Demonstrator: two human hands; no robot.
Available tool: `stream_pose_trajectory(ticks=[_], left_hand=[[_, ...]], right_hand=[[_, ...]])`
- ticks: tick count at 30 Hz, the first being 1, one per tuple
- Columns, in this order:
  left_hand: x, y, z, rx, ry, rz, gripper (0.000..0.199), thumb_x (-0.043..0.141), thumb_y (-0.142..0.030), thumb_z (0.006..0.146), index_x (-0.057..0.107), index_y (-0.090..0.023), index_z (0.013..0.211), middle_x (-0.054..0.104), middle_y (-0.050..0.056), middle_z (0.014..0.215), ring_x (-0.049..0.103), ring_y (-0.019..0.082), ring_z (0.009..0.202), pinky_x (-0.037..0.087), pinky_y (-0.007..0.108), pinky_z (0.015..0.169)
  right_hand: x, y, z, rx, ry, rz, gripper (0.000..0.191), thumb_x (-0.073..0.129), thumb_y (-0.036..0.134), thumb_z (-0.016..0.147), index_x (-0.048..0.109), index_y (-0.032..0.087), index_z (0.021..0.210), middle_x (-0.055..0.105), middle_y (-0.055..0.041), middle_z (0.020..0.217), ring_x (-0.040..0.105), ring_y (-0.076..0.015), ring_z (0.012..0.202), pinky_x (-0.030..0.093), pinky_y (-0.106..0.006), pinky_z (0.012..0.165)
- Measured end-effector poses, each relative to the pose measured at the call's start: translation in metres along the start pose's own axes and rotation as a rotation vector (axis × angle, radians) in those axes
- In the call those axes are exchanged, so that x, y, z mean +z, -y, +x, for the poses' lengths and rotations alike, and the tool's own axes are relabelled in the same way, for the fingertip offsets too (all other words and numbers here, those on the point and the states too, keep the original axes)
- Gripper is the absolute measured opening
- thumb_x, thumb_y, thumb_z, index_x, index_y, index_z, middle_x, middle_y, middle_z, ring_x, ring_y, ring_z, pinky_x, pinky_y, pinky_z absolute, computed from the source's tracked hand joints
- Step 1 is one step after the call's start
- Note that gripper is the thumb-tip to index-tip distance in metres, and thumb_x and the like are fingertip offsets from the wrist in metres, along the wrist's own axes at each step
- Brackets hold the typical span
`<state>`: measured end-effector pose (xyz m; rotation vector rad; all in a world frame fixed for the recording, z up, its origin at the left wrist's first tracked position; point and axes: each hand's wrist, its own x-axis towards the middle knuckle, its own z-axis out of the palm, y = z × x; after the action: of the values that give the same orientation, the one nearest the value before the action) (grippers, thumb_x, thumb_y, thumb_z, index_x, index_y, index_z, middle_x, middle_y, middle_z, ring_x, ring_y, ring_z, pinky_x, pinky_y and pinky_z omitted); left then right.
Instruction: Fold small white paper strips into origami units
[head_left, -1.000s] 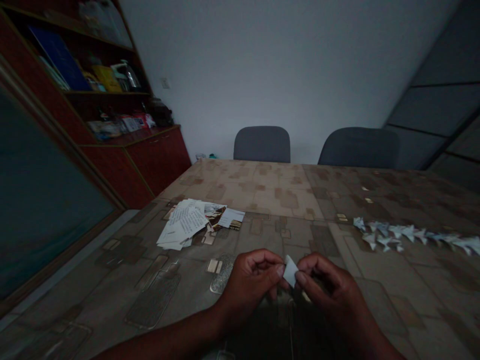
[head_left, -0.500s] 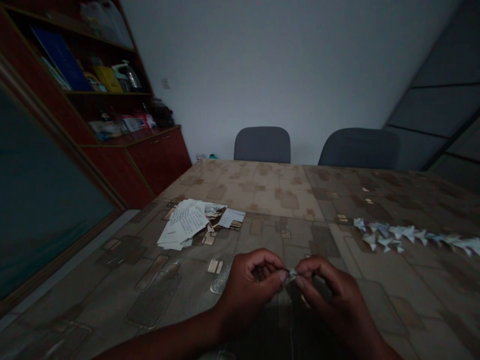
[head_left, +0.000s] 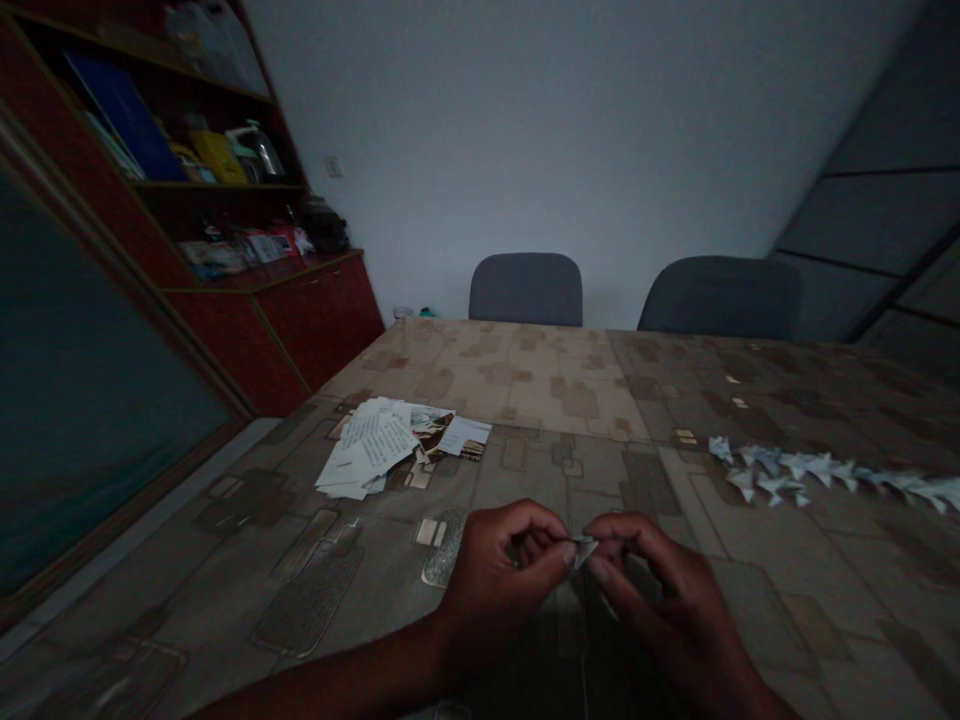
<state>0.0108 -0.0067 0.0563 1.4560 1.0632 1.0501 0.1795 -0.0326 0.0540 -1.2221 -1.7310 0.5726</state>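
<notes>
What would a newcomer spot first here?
First, the left hand and right hand pinching a small folded paper piece between their fingertips, at the near side of the patterned table. Next, the long row of folded paper pieces on the right of the table. Then the loose heap of printed paper on the left of the table.

This looks like a small office or meeting room: a long table [head_left: 540, 380], two office chairs [head_left: 525, 290] beyond the left hand [head_left: 510, 570], and a wooden cabinet [head_left: 322, 330] with a binder [head_left: 124, 105] well to its left.
</notes>
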Motion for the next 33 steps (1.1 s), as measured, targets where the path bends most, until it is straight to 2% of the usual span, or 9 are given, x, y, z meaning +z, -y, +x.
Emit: stream_pose_trajectory(ticks=[3, 9, 14, 22, 28, 33], left_hand=[[0.000, 0.001, 0.000, -0.008, -0.009, 0.005, 0.011, 0.066, -0.024, 0.074, 0.066, -0.016, 0.068, 0.057, -0.001, 0.058, 0.047, 0.011, 0.056, 0.038, 0.022, 0.054], [0.002, 0.003, 0.000, -0.052, 0.012, -0.024, 0.011, 0.066, -0.024, 0.074, 0.065, -0.015, 0.068, 0.057, -0.001, 0.059, 0.047, 0.011, 0.056, 0.037, 0.022, 0.053], [0.000, 0.004, 0.000, -0.076, 0.060, -0.101, 0.017, 0.063, -0.029, 0.081, 0.064, -0.014, 0.072, 0.059, 0.000, 0.061, 0.049, 0.011, 0.054, 0.038, 0.022, 0.053], [0.000, 0.008, 0.001, -0.075, 0.076, -0.136, 0.020, 0.064, -0.031, 0.082, 0.064, -0.013, 0.073, 0.060, 0.000, 0.059, 0.048, 0.009, 0.051, 0.038, 0.021, 0.051], [-0.001, 0.007, 0.002, -0.076, 0.116, -0.167, 0.022, 0.062, -0.032, 0.083, 0.064, -0.012, 0.075, 0.062, 0.002, 0.061, 0.049, 0.009, 0.051, 0.038, 0.020, 0.051], [-0.002, 0.010, 0.002, -0.057, 0.166, -0.203, 0.024, 0.057, -0.036, 0.087, 0.063, -0.013, 0.092, 0.062, 0.002, 0.068, 0.051, 0.010, 0.055, 0.041, 0.021, 0.052]], right_hand=[[0.000, 0.001, 0.001, -0.017, -0.002, 0.014, 0.008, 0.061, 0.023, 0.080, 0.062, 0.023, 0.088, 0.063, 0.0027, 0.061, 0.061, -0.0149, 0.054, 0.051, -0.023, 0.051], [0.001, 0.004, 0.001, -0.012, 0.003, -0.012, 0.004, 0.058, 0.023, 0.082, 0.061, 0.022, 0.081, 0.062, 0.0028, 0.059, 0.060, -0.0139, 0.052, 0.049, -0.021, 0.049], [0.000, 0.003, 0.001, -0.004, 0.004, -0.001, 0.005, 0.055, 0.022, 0.084, 0.060, 0.023, 0.083, 0.064, 0.0020, 0.063, 0.062, -0.0143, 0.056, 0.049, -0.022, 0.051], [0.002, -0.001, 0.000, 0.027, 0.028, 0.038, 0.005, 0.057, 0.023, 0.085, 0.062, 0.024, 0.086, 0.066, 0.0021, 0.066, 0.062, -0.0139, 0.060, 0.049, -0.021, 0.054], [0.004, -0.005, 0.003, 0.068, 0.029, 0.085, 0.006, 0.059, 0.023, 0.083, 0.063, 0.023, 0.079, 0.065, 0.0031, 0.063, 0.061, -0.0130, 0.056, 0.047, -0.021, 0.053], [0.005, -0.012, 0.001, 0.119, -0.037, 0.053, 0.010, 0.059, 0.026, 0.081, 0.061, 0.022, 0.072, 0.060, 0.0028, 0.059, 0.058, -0.0142, 0.054, 0.045, -0.022, 0.051]])
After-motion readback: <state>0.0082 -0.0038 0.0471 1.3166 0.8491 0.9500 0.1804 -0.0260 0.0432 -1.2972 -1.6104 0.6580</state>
